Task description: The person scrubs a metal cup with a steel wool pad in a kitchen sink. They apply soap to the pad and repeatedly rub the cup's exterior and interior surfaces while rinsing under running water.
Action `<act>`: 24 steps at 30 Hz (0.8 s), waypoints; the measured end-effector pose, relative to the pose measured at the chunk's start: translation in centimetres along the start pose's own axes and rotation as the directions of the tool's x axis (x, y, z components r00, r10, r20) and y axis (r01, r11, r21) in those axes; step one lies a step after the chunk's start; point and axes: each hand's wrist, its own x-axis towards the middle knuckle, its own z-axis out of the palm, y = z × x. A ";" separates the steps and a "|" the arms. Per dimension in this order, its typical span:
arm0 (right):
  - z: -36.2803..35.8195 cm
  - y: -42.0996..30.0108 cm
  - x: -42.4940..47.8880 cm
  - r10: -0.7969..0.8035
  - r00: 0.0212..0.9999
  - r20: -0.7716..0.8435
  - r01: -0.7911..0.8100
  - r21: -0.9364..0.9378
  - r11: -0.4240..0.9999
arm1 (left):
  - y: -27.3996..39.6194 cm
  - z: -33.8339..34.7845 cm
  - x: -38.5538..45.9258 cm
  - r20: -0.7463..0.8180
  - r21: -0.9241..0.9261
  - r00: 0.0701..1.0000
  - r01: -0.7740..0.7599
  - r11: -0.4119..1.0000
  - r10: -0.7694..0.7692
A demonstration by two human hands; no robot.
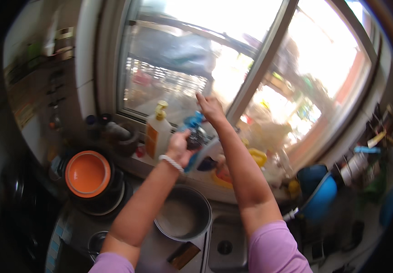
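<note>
Both of my arms reach towards the windowsill. My left hand (179,146), with a white beaded bracelet at the wrist, is against a dark, shiny item (195,138) beside a blue-topped clear object (194,119); blur hides what they are. Just above and to the right is my right hand (212,107), raised before the window glass with its fingers curled; whether it pinches something small cannot be told. A pump bottle (153,131) with an orange label and yellow pump stands left of my left hand. Below my arms, a round metal pot (184,218) sits beside the sink.
An orange bowl (88,174) rests on a dark pot at the left. A steel sink basin (227,245) lies at the lower right of the metal pot. Blue plastic containers (319,194) are at the right. Plastic bags and a yellow-handled item (258,157) crowd the sill.
</note>
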 end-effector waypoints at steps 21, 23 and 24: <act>-18.3 49.8 -40.4 0.450 0.810 -0.375 -0.561 -0.273 0.782 | -41.9 0.6 -13.0 -0.013 -0.015 0.896 0.443 0.896 -0.444; -18.3 46.3 -40.6 0.431 0.853 -0.293 -0.476 -0.099 0.874 | -46.3 1.2 -12.2 -0.009 -0.051 0.888 0.458 0.887 -0.459; -18.0 47.5 -41.4 0.390 0.864 -0.317 -0.436 -0.086 0.896 | -48.1 3.1 -11.9 -0.006 -0.036 0.885 0.465 0.884 -0.466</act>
